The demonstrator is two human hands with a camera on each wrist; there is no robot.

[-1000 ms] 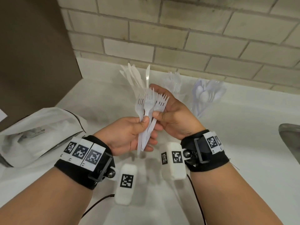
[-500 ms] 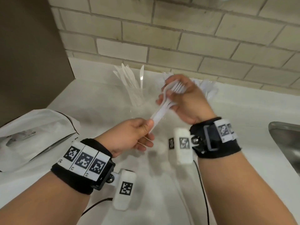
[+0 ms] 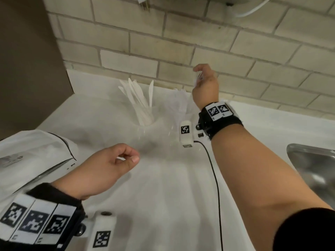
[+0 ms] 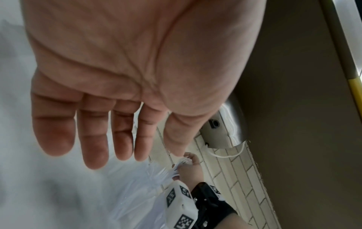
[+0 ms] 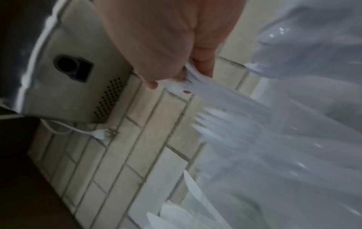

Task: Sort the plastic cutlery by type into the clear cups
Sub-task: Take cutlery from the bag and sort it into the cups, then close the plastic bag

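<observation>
My right hand (image 3: 198, 77) is raised near the brick wall and pinches a bunch of white plastic forks (image 5: 211, 100) by one end; they hang down into the middle clear cup (image 3: 179, 105), which holds other forks (image 5: 205, 119). To its left, a clear cup of white knives (image 3: 143, 104) stands on the counter. My left hand (image 3: 130, 156) hovers lower and nearer, fingers relaxed (image 4: 92, 139), holding nothing. My right arm hides whatever stands right of the fork cup.
A white plastic bag (image 3: 27, 151) lies at the left on the white counter (image 3: 163, 187). A steel sink (image 3: 315, 167) is at the right edge. A dark panel (image 3: 27, 69) closes the left side. A grey wall unit (image 5: 78, 86) with a white cable hangs above.
My right hand has carried the forks away from my left hand, up and back over the middle cup. My left hand has let go of them and dropped lower.
</observation>
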